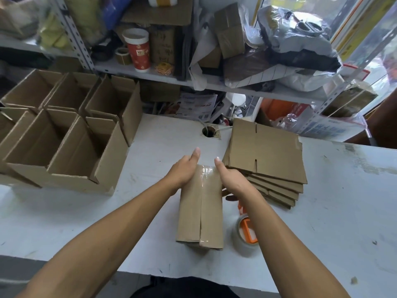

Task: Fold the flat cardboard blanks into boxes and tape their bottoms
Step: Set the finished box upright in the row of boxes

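Hands flank an upturned box (200, 206) on the counter (322, 211), left hand (184, 168) and right hand (231, 179) each with flat, straight-fingered grip pressing tape (207, 172) over its far edge, likely to seal the bottom seam.

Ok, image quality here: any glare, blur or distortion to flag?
Head view: wide-angle bending curves the table edge; glare on the tape across the box between the hands; blown-out window top right; shelf clutter soft, centre sharp.
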